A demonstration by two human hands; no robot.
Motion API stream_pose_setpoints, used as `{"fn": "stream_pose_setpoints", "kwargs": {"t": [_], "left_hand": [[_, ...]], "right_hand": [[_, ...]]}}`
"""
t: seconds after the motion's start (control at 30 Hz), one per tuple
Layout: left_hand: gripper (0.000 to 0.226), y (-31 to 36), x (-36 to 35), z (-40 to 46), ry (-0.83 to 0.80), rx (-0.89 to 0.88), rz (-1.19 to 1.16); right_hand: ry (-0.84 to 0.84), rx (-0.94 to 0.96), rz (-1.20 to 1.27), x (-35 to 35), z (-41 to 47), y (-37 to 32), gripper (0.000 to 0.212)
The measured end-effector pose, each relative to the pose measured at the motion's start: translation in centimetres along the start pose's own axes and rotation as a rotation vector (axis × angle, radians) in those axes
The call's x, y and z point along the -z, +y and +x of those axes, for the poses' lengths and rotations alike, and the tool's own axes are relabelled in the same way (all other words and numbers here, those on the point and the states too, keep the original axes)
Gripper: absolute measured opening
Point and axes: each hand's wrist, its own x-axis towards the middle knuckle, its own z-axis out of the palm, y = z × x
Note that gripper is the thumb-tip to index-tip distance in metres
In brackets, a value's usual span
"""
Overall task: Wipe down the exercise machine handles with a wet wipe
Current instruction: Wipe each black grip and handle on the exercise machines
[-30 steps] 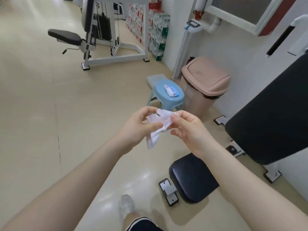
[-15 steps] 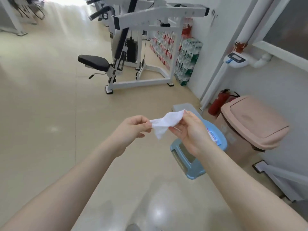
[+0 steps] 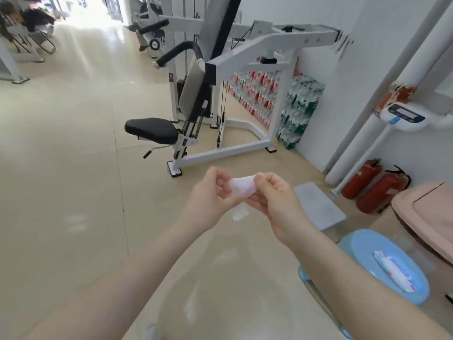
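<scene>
1. My view has swung up and away from the black padded seat that sat close under me a second ago; now the white exercise machine (image 3: 245,77) fills the middle of the frame, with its black foam handle (image 3: 180,51) raised at upper left of its frame.
2. The blue stool (image 3: 355,244) with the wipes packet (image 3: 394,271) has slid from straight ahead to my lower right, so I judge I am walking off with the wipe toward the machine.
3. The wet wipe (image 3: 241,190) was stretched out between my hands half a second ago; now it is bunched tighter into a small wad, with one tail hanging below.
4. My left hand (image 3: 210,200) pinches the wad's left edge, thumb against curled fingers.
5. My right hand (image 3: 274,200) clamps the other side, fingers curled under, thumb on top. Neither grip is apart.
6. The wipe is well apart from the handle; no wiping has begun, I judge.
</scene>
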Motion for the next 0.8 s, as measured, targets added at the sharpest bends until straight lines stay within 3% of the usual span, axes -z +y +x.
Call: {"fn": "stream_pose_setpoints", "kwargs": {"t": [0.17, 0.27, 0.4, 0.63, 0.73, 0.8], "left_hand": [[0.024, -2.9, 9.7, 12.4, -0.124, -0.132, 0.158], [0.011, -4.5, 13.6, 18.6, -0.276, -0.036, 0.007], [0.011, -6.0, 17.1, 26.1, -0.433, 0.004, -0.171], [0.015, -8.3, 23.5, 42.7, -0.349, 0.0, -0.252], [0.031, -8.6, 25.9, 49.1, -0.289, -0.008, -0.292], [0.034, -8.7, 26.6, 53.0, -0.232, 0.098, -0.376]], "right_hand": [[0.036, 0.012, -0.031, -8.3, 10.4, -2.9, 0.019], [0.09, -0.006, -0.008, -11.1, 16.1, -4.1, 0.021], [0.115, 0.001, 0.007, -14.7, 24.5, -5.1, 0.022], [0.145, -0.057, 0.24, -20.2, 41.0, -8.1, 0.024], [0.116, -0.132, 0.353, -22.3, 46.8, -10.0, 0.037], [0.099, -0.183, 0.407, -23.6, 49.9, -10.7, 0.047]]}}
